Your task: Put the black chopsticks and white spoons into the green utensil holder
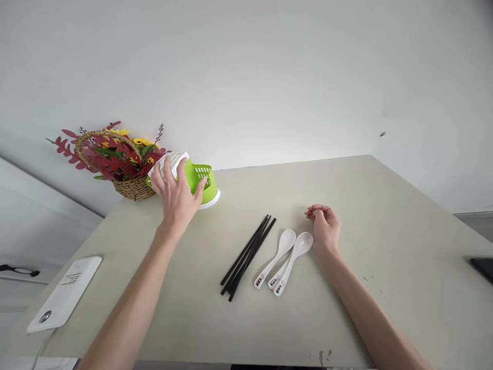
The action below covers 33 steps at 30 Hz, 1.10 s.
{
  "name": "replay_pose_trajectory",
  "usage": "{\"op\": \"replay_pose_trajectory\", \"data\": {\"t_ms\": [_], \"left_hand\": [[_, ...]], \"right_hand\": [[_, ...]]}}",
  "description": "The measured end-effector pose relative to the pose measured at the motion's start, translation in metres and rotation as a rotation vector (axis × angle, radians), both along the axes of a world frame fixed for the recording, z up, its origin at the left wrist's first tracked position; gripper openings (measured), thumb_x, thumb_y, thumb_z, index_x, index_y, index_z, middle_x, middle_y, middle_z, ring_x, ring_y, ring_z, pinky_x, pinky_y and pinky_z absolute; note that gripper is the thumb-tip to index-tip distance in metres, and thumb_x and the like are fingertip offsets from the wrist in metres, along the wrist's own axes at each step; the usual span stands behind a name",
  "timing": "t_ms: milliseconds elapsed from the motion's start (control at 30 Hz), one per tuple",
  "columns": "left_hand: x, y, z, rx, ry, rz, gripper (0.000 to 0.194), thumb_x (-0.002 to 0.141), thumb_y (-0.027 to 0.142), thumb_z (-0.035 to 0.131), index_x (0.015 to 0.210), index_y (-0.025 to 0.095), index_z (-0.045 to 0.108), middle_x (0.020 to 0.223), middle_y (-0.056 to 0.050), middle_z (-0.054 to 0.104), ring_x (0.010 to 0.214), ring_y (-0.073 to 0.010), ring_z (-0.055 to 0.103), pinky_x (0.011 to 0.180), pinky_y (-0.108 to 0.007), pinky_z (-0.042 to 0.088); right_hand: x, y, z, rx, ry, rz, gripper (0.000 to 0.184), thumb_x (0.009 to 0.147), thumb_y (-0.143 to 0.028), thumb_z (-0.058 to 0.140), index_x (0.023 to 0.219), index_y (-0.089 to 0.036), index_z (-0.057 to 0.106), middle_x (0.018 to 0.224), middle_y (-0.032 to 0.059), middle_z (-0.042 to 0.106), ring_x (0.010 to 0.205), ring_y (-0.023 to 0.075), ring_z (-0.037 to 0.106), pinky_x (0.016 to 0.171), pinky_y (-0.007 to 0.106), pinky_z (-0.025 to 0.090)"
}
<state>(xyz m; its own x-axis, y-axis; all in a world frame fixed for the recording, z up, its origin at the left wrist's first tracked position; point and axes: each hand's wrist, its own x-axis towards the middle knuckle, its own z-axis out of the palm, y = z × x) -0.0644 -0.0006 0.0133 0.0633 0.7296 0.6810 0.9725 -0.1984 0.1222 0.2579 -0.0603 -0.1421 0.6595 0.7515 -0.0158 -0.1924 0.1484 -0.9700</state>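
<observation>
My left hand (175, 192) is closed around a green and white utensil holder (190, 177) with slotted sides. The holder leans to the left, and part of it is hidden behind my fingers. My right hand (324, 226) rests on the table with its fingers curled in and nothing visible in them. Just left of that hand lie three white spoons (295, 260), two of them overlapping, with printed marks on their handle ends. Several black chopsticks (248, 257) lie in a loose slanted bundle between the spoons and my left forearm.
A woven basket (133, 188) of red and yellow artificial flowers stands behind the holder, near the wall. A white flat device (71, 290) with a cable lies at the table's left edge. On the far right edge is a dark object (483, 268). The pale table (308, 174) meets the wall behind.
</observation>
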Motion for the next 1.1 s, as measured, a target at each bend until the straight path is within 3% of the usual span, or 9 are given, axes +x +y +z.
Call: {"op": "replay_pose_trajectory", "data": {"t_ms": [100,200,400,567,767,933,1100], "left_hand": [[-0.012,0.009,-0.002,0.008,-0.002,0.033,0.071,0.095,0.051,0.06,0.151,0.013,0.041,0.168,-0.025,0.024,0.156,-0.046,0.012,0.123,-0.067,0.007],[-0.027,0.019,-0.001,0.038,-0.044,0.046,0.066,0.096,0.049,0.058,0.149,0.012,0.044,0.165,-0.024,0.032,0.154,-0.044,0.02,0.124,-0.066,0.008],[-0.056,0.038,-0.012,0.103,-0.038,-0.033,0.048,0.102,0.043,0.048,0.14,0.015,0.055,0.152,-0.02,0.052,0.147,-0.0383,0.036,0.122,-0.057,0.026],[-0.056,0.042,-0.018,0.162,-0.02,-0.062,0.043,0.103,0.04,0.046,0.138,0.018,0.06,0.149,-0.018,0.056,0.145,-0.0376,0.04,0.121,-0.057,0.03],[-0.015,0.039,-0.02,0.148,-0.046,-0.127,0.043,0.107,0.04,0.04,0.137,0.018,0.061,0.15,-0.018,0.057,0.147,-0.0358,0.041,0.122,-0.058,0.03],[0.038,0.034,-0.027,0.162,-0.09,-0.185,0.041,0.109,0.039,0.036,0.129,0.012,0.06,0.147,-0.022,0.058,0.149,-0.0343,0.04,0.122,-0.055,0.033],[0.096,0.022,-0.031,0.164,-0.073,-0.281,0.04,0.11,0.036,0.034,0.127,0.015,0.064,0.144,-0.019,0.062,0.145,-0.0315,0.046,0.123,-0.055,0.032]], "right_hand": [[0.009,0.003,-0.002,0.022,0.035,-0.044,0.014,0.074,-0.021,0.057,0.085,-0.022,0.066,0.086,-0.0003,0.067,0.077,0.0153,0.067,0.083,0.035,0.056],[0.014,0.005,-0.004,0.038,0.066,-0.073,0.014,0.073,-0.019,0.057,0.083,-0.021,0.066,0.085,-0.001,0.067,0.075,0.0136,0.066,0.081,0.032,0.055],[0.019,0.006,-0.006,0.136,0.281,-0.038,0.011,0.068,-0.015,0.064,0.078,-0.019,0.067,0.083,-0.0007,0.066,0.075,0.0106,0.064,0.075,0.024,0.054],[0.031,0.003,-0.005,0.194,0.435,0.021,0.013,0.063,-0.014,0.07,0.073,-0.019,0.065,0.083,-0.0007,0.062,0.075,0.0104,0.062,0.07,0.023,0.056],[0.033,-0.002,-0.005,0.238,0.513,0.072,0.015,0.061,-0.012,0.075,0.072,-0.018,0.066,0.082,0.0,0.061,0.075,0.0109,0.061,0.067,0.022,0.056],[0.031,-0.001,-0.007,0.257,0.521,0.092,0.015,0.062,-0.011,0.075,0.073,-0.017,0.067,0.082,0.0007,0.061,0.075,0.0113,0.062,0.066,0.023,0.055],[0.032,-0.001,-0.008,0.269,0.524,0.105,0.014,0.063,-0.011,0.075,0.073,-0.017,0.067,0.082,0.0005,0.062,0.076,0.0113,0.062,0.067,0.023,0.056]]}}
